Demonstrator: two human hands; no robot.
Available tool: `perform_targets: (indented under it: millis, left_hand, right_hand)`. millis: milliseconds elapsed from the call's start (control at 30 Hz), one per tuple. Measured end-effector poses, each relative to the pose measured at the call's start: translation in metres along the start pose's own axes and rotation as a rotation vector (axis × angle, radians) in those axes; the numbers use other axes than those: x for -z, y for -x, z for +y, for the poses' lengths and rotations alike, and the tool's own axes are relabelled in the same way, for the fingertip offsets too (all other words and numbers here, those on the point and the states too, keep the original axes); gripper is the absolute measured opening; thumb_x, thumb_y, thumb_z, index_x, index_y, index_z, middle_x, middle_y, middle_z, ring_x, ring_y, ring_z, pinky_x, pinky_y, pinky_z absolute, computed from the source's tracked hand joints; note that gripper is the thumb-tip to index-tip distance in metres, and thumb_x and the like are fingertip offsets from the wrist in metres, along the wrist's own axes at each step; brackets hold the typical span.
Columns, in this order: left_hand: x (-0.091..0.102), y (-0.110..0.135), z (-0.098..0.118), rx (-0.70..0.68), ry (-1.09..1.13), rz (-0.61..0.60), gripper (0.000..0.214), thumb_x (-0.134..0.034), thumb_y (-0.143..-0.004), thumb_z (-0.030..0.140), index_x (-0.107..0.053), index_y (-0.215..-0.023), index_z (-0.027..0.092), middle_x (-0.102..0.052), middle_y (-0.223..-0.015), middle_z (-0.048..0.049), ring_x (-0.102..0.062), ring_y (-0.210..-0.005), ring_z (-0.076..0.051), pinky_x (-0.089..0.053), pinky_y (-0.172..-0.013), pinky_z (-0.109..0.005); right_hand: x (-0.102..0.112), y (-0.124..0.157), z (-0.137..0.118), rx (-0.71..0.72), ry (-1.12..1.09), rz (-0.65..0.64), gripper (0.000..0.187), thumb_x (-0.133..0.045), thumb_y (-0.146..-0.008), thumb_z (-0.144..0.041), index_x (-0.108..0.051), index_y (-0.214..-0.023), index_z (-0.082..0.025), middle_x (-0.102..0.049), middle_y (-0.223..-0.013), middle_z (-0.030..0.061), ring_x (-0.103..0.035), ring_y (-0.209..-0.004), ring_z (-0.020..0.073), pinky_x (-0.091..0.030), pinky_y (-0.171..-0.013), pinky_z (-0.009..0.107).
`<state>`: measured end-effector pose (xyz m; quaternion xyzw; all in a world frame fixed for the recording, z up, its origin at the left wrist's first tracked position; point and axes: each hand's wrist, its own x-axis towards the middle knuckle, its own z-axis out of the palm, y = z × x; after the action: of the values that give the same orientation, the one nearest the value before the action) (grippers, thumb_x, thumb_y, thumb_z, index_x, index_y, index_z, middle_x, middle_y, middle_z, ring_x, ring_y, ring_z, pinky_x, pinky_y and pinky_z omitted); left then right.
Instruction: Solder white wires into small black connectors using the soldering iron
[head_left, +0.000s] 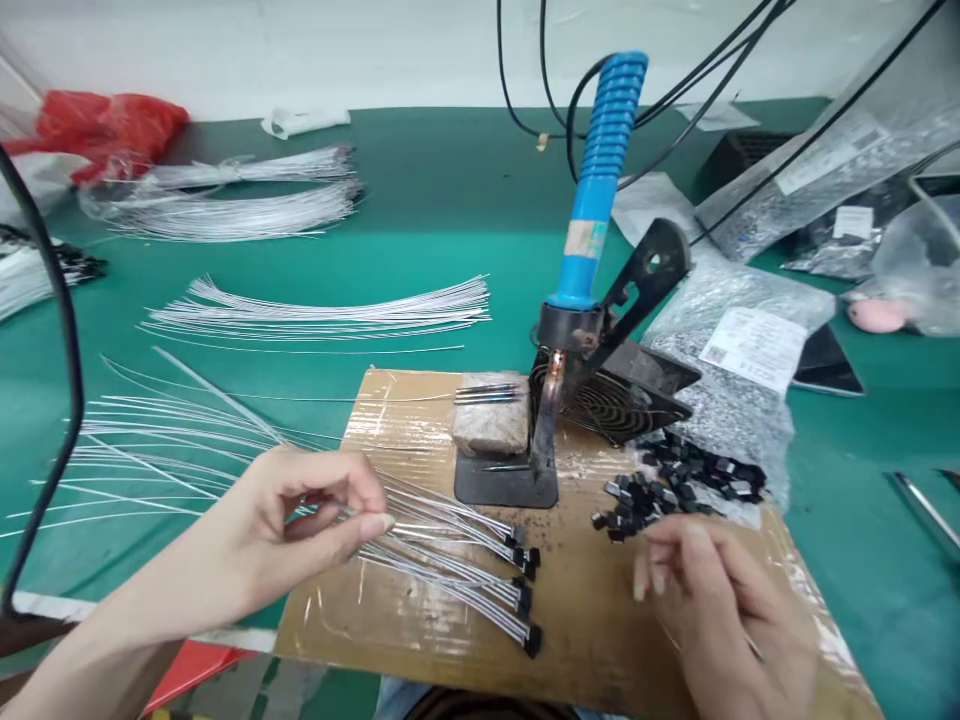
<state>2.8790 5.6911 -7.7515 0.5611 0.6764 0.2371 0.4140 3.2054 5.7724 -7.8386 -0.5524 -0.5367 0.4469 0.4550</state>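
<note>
My left hand (300, 530) pinches a bunch of thin white wires (442, 540) that lie across a taped cardboard board (420, 620); their right ends carry small black connectors (529, 575). My right hand (712, 610) hovers over the board's right side, fingers curled, just below a pile of small black parts (675, 485); I cannot see anything held in it. A blue-handled soldering iron (600, 190) stands in its black stand (506, 480) at the board's far edge, beside a brownish sponge block (491, 425).
Loose bundles of white wires (322, 315) spread over the green table (420, 200), more at the far left. Plastic bags of parts (750, 350) and black cables (675, 90) crowd the right. A red bag (105, 125) sits far left; a black cable (64, 400) hangs near left.
</note>
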Motion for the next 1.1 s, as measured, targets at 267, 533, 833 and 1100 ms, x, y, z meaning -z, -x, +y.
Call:
perform_targets:
  millis: [267, 533, 833, 1100]
  left_hand:
    - [-0.025, -0.014, -0.001, -0.005, 0.152, -0.090, 0.031, -0.059, -0.102, 0.038, -0.064, -0.076, 0.020, -0.054, -0.066, 0.0026, -0.042, -0.060, -0.012, -0.034, -0.055, -0.024]
    - [-0.032, -0.012, 0.001, 0.003, 0.162, -0.096, 0.028, -0.062, -0.100, 0.036, -0.065, -0.077, 0.021, -0.056, -0.067, 0.0028, -0.046, -0.062, -0.011, -0.037, -0.057, -0.022]
    - [-0.035, -0.010, 0.003, 0.037, 0.171, -0.151, 0.030, -0.057, -0.102, 0.039, -0.065, -0.079, 0.021, -0.059, -0.070, 0.0016, -0.050, -0.065, -0.012, -0.042, -0.060, -0.021]
    - [-0.057, -0.005, 0.020, 0.020, -0.046, -0.058, 0.022, -0.064, -0.096, 0.038, -0.075, -0.109, 0.025, -0.072, -0.084, -0.0027, -0.065, -0.077, -0.018, -0.050, -0.067, -0.023]
  right_hand:
    - [-0.035, 0.027, -0.030, -0.220, -0.130, -0.413, 0.037, -0.064, -0.097, -0.052, -0.068, -0.079, -0.020, -0.057, -0.068, -0.0020, -0.049, -0.053, 0.0088, -0.036, -0.053, 0.025]
    - [-0.061, 0.025, -0.041, -0.293, -0.260, -0.614, 0.018, -0.078, -0.081, -0.033, -0.071, -0.079, -0.017, -0.059, -0.070, -0.0019, -0.049, -0.059, 0.0089, -0.038, -0.056, 0.022]
    - [-0.063, 0.026, -0.036, -0.231, -0.248, -0.587, 0.021, -0.075, -0.088, -0.030, -0.070, -0.073, -0.017, -0.060, -0.071, -0.0017, -0.049, -0.061, 0.0090, -0.036, -0.057, 0.022]
    - [-0.061, 0.023, -0.026, -0.018, -0.260, -0.607, 0.022, -0.071, -0.095, -0.028, -0.068, -0.076, -0.018, -0.057, -0.072, -0.0018, -0.050, -0.063, 0.0091, -0.038, -0.057, 0.020]
